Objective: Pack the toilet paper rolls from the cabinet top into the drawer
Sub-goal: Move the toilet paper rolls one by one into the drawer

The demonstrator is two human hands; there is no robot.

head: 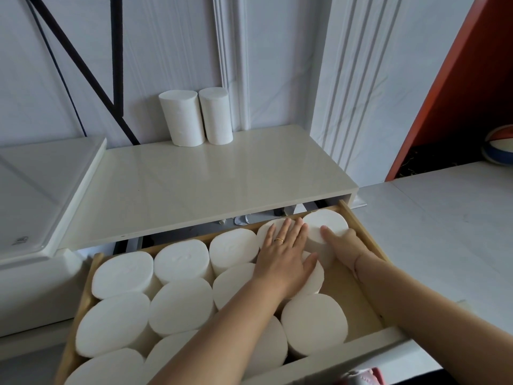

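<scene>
The wooden drawer (pixel 363 234) stands pulled out under the cream cabinet top (pixel 194 184), filled with several white toilet paper rolls standing on end. My right hand (pixel 342 245) grips a roll (pixel 324 223) at the drawer's far right corner, thumb on its top. My left hand (pixel 286 251), with a ring, lies flat with fingers spread on the tops of neighbouring rolls (pixel 313 279). Two more rolls (pixel 181 118) (pixel 216 115) stand upright at the back of the cabinet top against the wall.
A bare strip of drawer floor (pixel 349 290) shows along the right side. A white lidded appliance (pixel 36 195) sits to the left of the cabinet top. A ball (pixel 499 145) lies at the far right beside an orange panel (pixel 458 87).
</scene>
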